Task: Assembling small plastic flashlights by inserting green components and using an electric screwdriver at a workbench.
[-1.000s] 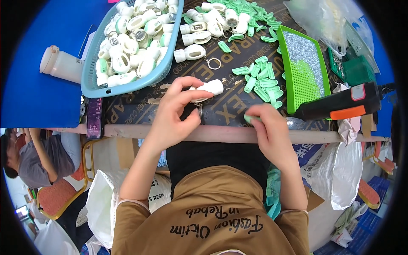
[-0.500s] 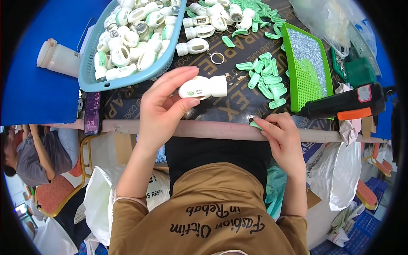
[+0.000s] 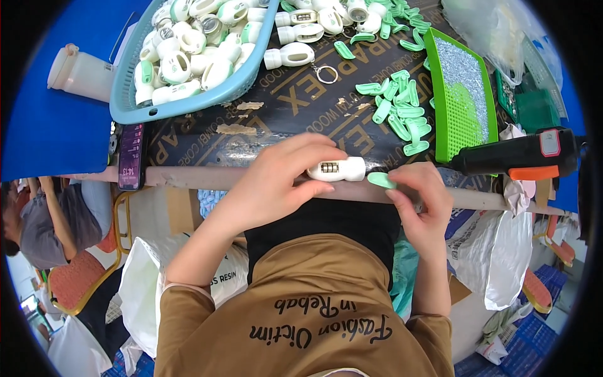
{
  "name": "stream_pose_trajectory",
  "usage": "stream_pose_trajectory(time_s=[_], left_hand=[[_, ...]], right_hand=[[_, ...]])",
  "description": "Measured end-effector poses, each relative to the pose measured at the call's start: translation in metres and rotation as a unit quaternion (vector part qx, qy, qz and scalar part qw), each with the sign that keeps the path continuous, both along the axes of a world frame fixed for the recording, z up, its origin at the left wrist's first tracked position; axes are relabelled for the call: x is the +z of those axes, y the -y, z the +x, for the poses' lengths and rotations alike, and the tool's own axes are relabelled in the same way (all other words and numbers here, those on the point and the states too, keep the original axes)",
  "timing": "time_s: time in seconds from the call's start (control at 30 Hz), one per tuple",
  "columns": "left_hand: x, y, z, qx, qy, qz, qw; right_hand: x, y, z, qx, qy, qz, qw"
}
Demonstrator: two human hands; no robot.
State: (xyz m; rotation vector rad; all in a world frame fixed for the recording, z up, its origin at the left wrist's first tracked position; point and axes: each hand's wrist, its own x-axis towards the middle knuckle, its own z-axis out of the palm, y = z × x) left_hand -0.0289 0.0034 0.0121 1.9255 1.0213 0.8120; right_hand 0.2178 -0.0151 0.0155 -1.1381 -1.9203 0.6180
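Left hand (image 3: 286, 179), clamped on a white casing (image 3: 353, 168), has turned its slotted opening (image 3: 329, 168) into view by the table edge (image 3: 474, 197); right hand (image 3: 425, 196), pinching a green piece (image 3: 379, 180), now brings both parts close, contact unclear.

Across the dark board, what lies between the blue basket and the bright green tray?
In the head view, white casings, a metal key ring and loose light-green pieces lie between them.
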Motion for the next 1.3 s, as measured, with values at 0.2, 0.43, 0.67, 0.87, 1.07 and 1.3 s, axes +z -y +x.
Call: stream_pose_trajectory(time_s=[0.2,0.43,0.67,0.87,1.07,1.3], left_hand=[[-0.001,-0.002,0.016,0.062,0.019,-0.036,0.997],[-0.01,-0.007,0.022,0.039,0.023,-0.001,0.999],[-0.012,-0.007,0.022,0.048,0.009,0.01,0.999],[-0.009,-0.006,0.021,0.051,0.003,0.011,0.999],[-0.013,-0.006,0.023,0.05,0.007,0.04,0.998],[-0.009,-0.001,0.021,0.043,-0.01,0.072,0.996]], right_hand=[[0.011,-0.012,-0.024,0.063,0.071,0.119,0.988],[0.009,-0.022,-0.029,0.111,0.15,0.192,0.963],[0.014,-0.024,-0.036,0.139,0.192,0.217,0.947],[0.02,-0.029,-0.037,0.174,0.22,0.182,0.943],[0.015,-0.03,-0.03,0.174,0.215,0.162,0.947],[0.017,-0.006,0.018,-0.152,0.028,0.384,0.91]])
